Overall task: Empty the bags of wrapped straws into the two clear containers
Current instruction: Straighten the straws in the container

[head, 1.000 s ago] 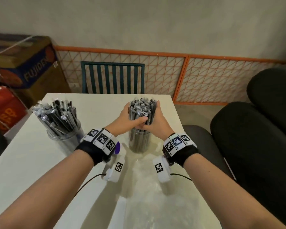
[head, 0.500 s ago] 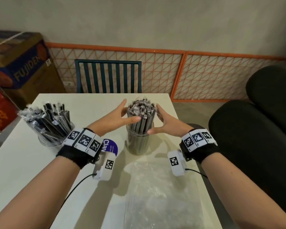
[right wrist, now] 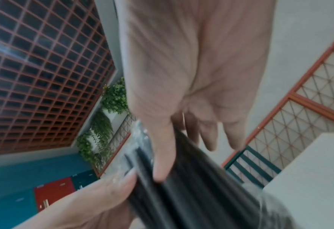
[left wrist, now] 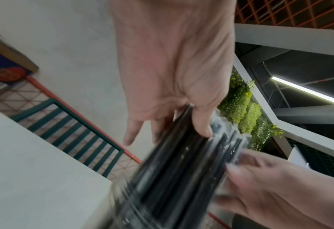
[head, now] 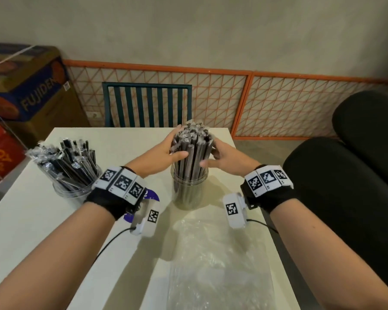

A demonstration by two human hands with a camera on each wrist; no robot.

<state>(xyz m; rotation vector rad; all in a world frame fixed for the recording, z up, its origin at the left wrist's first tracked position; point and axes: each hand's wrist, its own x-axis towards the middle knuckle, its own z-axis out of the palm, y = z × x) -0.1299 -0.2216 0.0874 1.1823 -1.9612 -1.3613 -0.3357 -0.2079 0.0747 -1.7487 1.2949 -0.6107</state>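
Both hands are cupping a tight bundle of black, clear-wrapped straws (head: 192, 151) that is standing upright in the clear round plastic container (head: 189, 189) near the far right of the pale bench (head: 31, 220). The left hand (head: 164, 153) is wrapping its thumb across the near side of the bundle, its fingers curving round the far side. The right hand (head: 225, 157) is pressing in from the other flank, thumb and fingers bent round the straws. The wrist views are blurring, though each is showing a thumb lying on the dark straws. To the left, a second clear round container (head: 76, 186) is holding loosely splayed wrapped black straws (head: 65, 159). A crumpled, empty transparent plastic bag (head: 215, 265) is lying flat on the bench nearer the person.
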